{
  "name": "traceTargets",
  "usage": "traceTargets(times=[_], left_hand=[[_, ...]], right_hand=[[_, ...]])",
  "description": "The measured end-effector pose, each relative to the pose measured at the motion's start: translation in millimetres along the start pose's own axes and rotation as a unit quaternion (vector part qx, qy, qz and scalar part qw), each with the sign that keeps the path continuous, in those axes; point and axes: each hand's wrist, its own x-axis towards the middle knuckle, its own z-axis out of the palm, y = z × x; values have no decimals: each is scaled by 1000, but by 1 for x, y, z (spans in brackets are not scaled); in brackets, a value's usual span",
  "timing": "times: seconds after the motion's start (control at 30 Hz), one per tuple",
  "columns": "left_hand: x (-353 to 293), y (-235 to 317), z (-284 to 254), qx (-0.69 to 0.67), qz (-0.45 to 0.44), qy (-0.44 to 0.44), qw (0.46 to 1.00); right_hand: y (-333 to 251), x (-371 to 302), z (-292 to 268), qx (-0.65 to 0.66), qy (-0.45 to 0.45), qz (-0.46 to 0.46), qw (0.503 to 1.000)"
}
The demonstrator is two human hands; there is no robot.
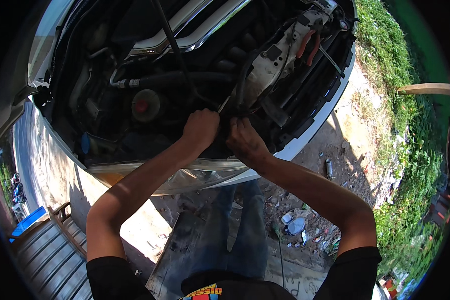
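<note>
Both my hands reach over the headlight into the front corner of a car's open engine bay. My left hand is closed in a fist, knuckles up. A thin pale metal piece sticks up just beside its fingers; whether the hand grips it is hard to see. Close by on the right, my right hand has its fingers pinched together low in the dark, by the end of the metal front crossmember. Whatever those fingers hold is hidden in shadow.
Red-handled pliers and a slim screwdriver-like tool lie on the crossmember. A round reservoir with a red cap stands left of my hands. A dark prop rod crosses the bay. Litter and a can lie on the ground.
</note>
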Motion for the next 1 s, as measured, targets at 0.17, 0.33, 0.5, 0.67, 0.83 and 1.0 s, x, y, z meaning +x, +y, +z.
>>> traceTargets(times=[0.17, 0.33, 0.5, 0.67, 0.83, 1.0], left_hand=[[3, -4, 8, 20, -22, -22, 999], [8, -9, 14, 4, -19, 3, 1000], [11, -21, 4, -74, -58, -12, 995], [-1, -29, 3, -101, -43, -41, 993], [-13, -34, 8, -134, -27, -10, 991], [-14, -34, 3, -173, -57, -27, 983]], right_hand=[[4, -1, -2, -5, -9, -40, 999], [4, -2, 1, -7, 20, -43, 999], [12, -3, 8, 77, 91, -8, 993], [20, -18, -13, 303, 103, 89, 943], [20, -31, -4, 426, 175, 182, 869], [10, -27, 2, 394, 80, 188, 896]])
